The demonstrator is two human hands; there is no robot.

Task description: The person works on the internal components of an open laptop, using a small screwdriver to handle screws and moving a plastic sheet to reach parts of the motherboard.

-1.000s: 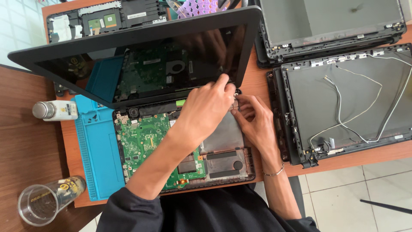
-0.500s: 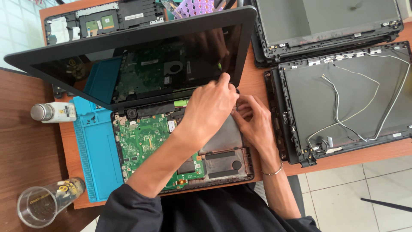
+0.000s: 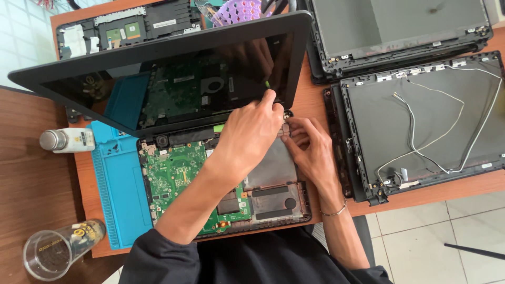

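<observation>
Orange-brown tabletop [image 3: 310, 102] carries an opened laptop [image 3: 221, 173], its green circuit board [image 3: 176, 176] bare below the left hand [image 3: 252, 134]. Just above both hands the tilted screen [image 3: 158, 84] hides part of the hinge corner. Right of the right hand [image 3: 310, 150] lies a lid shell with loose wires [image 3: 421, 121]; far left sit a blue mat [image 3: 118, 184], a bottle [image 3: 67, 140] and a glass [image 3: 55, 251]. Both hands curl, fingertips pinched together at the hinge; what they grip cannot be told

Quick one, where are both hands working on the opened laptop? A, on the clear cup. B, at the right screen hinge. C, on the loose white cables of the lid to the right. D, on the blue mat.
B: the left hand and right hand meet at the right hinge of the opened laptop.
</observation>
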